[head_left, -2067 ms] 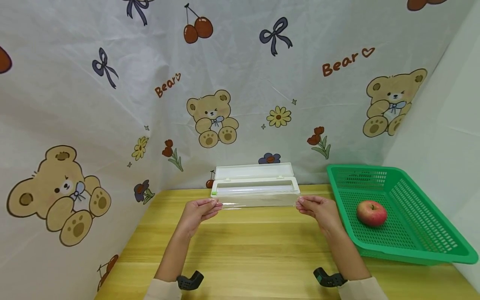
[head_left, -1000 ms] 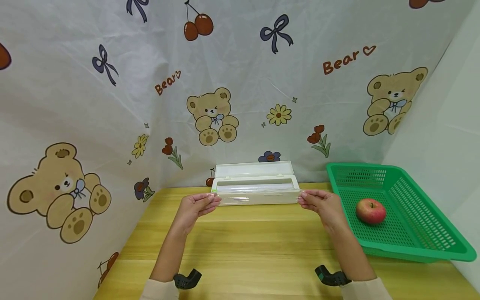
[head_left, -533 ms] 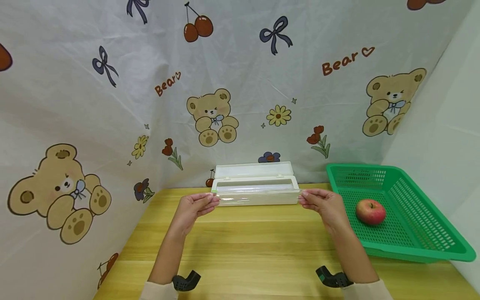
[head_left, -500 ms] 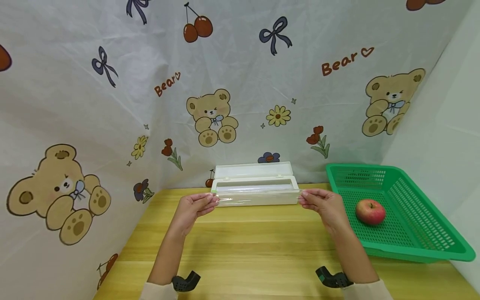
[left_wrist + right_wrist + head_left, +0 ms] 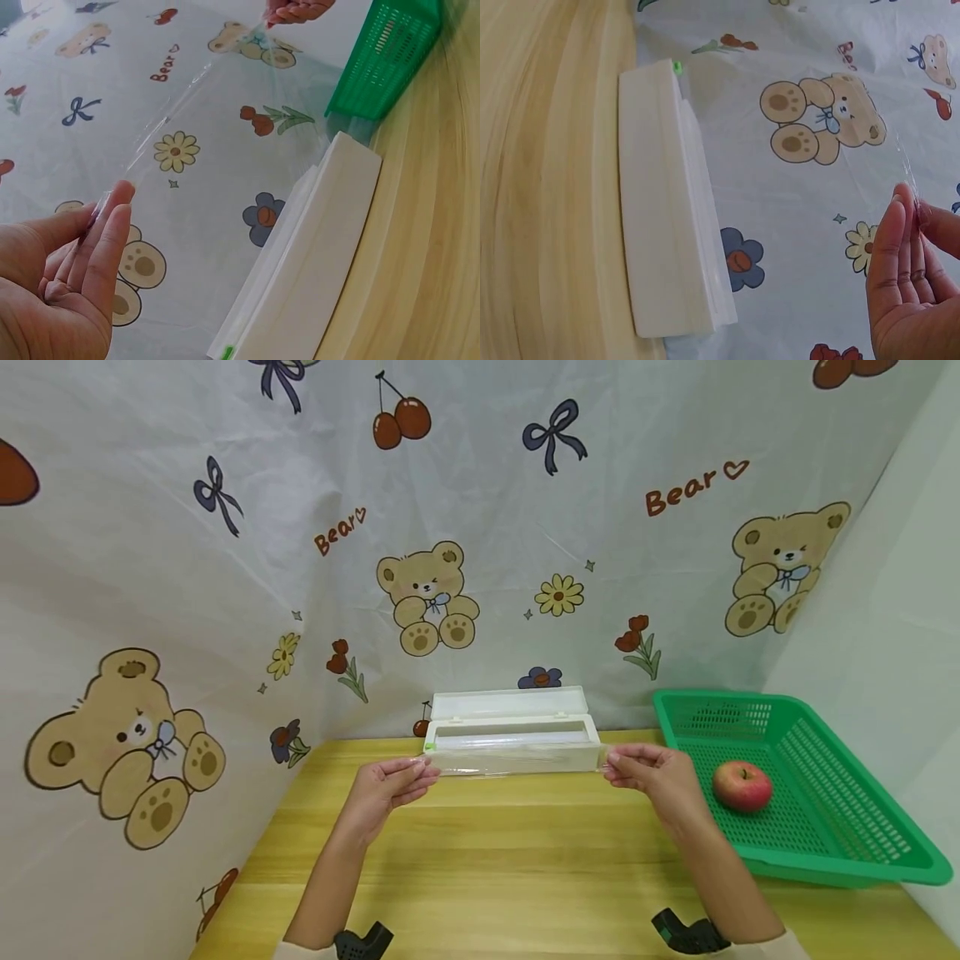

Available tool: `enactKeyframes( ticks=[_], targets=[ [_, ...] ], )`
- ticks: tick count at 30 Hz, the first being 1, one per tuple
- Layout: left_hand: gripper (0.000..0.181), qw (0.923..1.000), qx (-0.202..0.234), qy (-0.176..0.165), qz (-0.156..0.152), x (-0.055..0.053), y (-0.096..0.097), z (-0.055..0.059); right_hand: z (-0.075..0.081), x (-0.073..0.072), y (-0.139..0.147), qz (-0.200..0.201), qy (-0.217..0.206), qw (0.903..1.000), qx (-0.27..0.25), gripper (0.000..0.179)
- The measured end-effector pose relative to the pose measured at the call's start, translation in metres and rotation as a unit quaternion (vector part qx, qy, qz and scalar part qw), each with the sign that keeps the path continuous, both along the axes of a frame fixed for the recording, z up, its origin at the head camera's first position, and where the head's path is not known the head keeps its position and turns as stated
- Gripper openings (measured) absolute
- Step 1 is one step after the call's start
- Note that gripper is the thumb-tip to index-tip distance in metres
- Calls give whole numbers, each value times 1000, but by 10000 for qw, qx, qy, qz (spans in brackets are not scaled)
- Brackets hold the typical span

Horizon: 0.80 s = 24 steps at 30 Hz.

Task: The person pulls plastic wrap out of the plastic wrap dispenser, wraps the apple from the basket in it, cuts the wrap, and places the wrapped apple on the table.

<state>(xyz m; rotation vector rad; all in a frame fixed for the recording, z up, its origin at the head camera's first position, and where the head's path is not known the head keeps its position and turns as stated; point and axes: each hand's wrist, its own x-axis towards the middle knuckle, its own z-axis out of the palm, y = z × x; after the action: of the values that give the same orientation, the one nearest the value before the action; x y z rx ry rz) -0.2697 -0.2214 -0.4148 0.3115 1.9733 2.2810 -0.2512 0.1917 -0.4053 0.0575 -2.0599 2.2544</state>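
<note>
A clear sheet of cling film (image 5: 487,772) stretches between my two hands in front of the white cling film dispenser (image 5: 510,704). Its lid is up and a pale roll (image 5: 517,738) lies inside. My left hand (image 5: 386,789) pinches one corner of the film between thumb and fingertips. The opposite corner is pinched by my right hand (image 5: 660,779). Both hands are raised off the table, one beyond each end of the box. In the left wrist view the film's edge (image 5: 154,129) runs taut toward the other hand. The film's far part is hard to see.
A green plastic basket (image 5: 825,868) with a red apple (image 5: 742,786) in it stands at the right, close to my right forearm. Behind the dispenser hangs a bear-print cloth (image 5: 495,635). The wooden table (image 5: 517,860) extends in front.
My hands have spread slightly apart over the two seconds, the right one shifting right. The film has shifted slightly between them. The dispenser, basket and apple stay put.
</note>
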Motion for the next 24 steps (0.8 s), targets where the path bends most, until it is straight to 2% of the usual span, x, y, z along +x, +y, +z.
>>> enactKeyframes(
  ticks=[11, 16, 24],
  targets=[
    [41, 9998, -219, -34, 7, 12, -3, 1, -3, 11, 1, 122, 29, 9998, 153, 30],
    [40, 9990, -446, -4, -40, 18, -5, 0, -6, 19, 3, 203, -76, 9997, 85, 30],
    [36, 9981, -598, -110, 38, 26, -5, -1, -7, 32, 3, 158, -206, 9993, 272, 34]
  ],
)
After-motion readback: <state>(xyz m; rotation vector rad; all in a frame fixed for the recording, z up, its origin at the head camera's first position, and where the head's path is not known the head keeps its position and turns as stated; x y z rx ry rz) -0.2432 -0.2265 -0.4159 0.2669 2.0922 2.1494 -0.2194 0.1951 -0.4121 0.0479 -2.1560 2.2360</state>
